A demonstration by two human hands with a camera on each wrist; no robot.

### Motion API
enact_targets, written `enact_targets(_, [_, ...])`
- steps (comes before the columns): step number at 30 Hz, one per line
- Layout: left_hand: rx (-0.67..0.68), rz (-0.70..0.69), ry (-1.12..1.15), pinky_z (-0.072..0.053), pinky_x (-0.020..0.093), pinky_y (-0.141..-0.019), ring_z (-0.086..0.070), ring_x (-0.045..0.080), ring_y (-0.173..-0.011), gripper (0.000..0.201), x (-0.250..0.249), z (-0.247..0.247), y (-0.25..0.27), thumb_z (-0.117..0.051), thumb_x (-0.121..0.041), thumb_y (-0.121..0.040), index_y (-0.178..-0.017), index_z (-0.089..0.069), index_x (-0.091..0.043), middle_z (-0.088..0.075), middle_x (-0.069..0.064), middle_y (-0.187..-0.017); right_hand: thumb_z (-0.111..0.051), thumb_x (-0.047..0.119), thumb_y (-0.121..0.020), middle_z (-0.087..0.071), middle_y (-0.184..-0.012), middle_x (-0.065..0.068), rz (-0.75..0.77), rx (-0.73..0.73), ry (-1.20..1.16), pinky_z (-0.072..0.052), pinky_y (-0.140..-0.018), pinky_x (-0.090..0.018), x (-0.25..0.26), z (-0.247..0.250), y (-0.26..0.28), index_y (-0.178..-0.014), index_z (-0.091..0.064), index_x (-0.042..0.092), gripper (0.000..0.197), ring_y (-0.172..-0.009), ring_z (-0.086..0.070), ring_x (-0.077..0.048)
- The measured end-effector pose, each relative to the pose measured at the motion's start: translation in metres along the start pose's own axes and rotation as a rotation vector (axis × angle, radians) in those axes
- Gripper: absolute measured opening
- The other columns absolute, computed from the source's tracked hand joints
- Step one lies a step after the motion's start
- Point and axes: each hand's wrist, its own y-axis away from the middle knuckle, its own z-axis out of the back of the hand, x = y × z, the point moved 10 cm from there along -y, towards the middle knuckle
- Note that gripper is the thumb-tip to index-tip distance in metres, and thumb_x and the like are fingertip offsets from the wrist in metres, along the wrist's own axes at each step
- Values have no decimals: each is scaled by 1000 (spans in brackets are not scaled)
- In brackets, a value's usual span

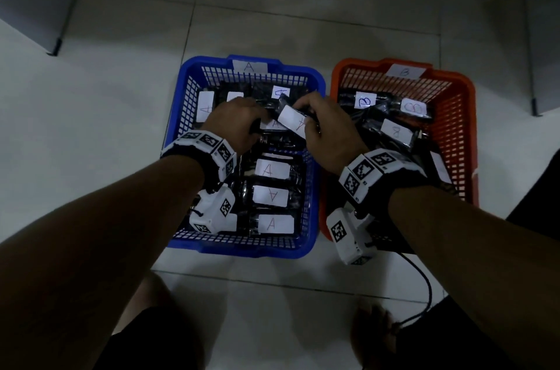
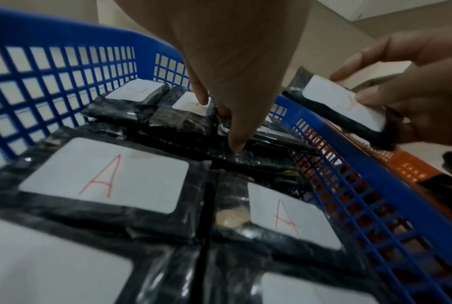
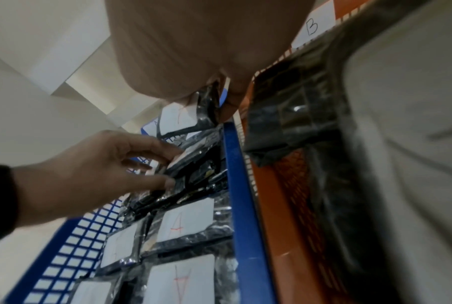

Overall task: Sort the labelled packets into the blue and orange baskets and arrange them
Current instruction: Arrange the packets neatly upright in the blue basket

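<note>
The blue basket (image 1: 242, 247), tagged A, holds several black packets with white A labels (image 1: 271, 171). To its right, the orange basket (image 1: 454, 115), tagged B, holds black packets labelled B (image 1: 397, 130). My right hand (image 1: 304, 116) pinches a black A packet (image 1: 291, 119) above the blue basket's right side, near the rim between the two baskets. In the left wrist view this held packet (image 2: 336, 105) hangs over the blue rim. My left hand (image 1: 242, 115) reaches into the blue basket, its fingers (image 2: 232, 142) spread and touching the loose packets in the far half.
Both baskets stand side by side on a pale tiled floor (image 1: 91, 127). Grey furniture legs stand at the far left (image 1: 54, 48) and far right (image 1: 535, 112). A black cable (image 1: 424, 287) trails from my right wrist camera. My knees show at the bottom edge.
</note>
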Motion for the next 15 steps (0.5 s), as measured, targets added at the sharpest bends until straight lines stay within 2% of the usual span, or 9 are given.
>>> enact_targets(3, [-25,-9,2,-44,39,-92,-54,28,-109,42,2,3,-6,-75,-15,-73,-114,-64,-17,-61,7,-115,-46,9,-90,-52,-104,-3,22,74,27,-46,-78,-33,4,-7,7,-109,-52,19,22,-91,-52,-19])
enact_targets(5, [-26,-10,14,-43,39,-93,-53,27,-111,45,4,4,-9,-75,-18,-74,-118,-64,-18,-61,7,-116,-51,16,-87,-50,-109,1,42,142,85,-48,-80,-37,6,-15,13,-109,-51,22,23,-92,-53,-19])
enact_targets(8, [-20,-11,20,-43,37,-94,-52,25,-112,45,4,4,-12,-75,-25,-76,-120,-64,-19,-59,6,-118,-65,29,-80,-46,-117,6,43,228,195,-50,-84,-37,5,-26,17,-115,-49,26,39,-97,-54,-18])
enact_targets(10, [-14,1,20,-43,36,-94,-52,24,-113,47,6,4,-13,-75,-27,-77,-121,-63,-20,-59,6,-118,-70,31,-78,-44,-122,7,52,251,285,-49,-89,-36,6,-28,16,-119,-48,28,46,-103,-54,-19])
enact_targets(12, [-15,16,31,-43,35,-94,-52,23,-113,48,9,4,-13,-75,-28,-76,-122,-62,-20,-59,6,-118,-70,31,-80,-46,-125,5,84,245,349,-45,-93,-35,9,-29,14,-122,-48,26,47,-108,-53,-20])
enact_targets(15, [-51,22,82,-46,37,-93,-53,23,-111,48,14,9,-9,-77,-27,-74,-120,-64,-21,-60,6,-116,-64,41,-84,-53,-126,6,138,243,447,-32,-102,-37,15,-36,9,-124,-49,26,46,-118,-47,-18])
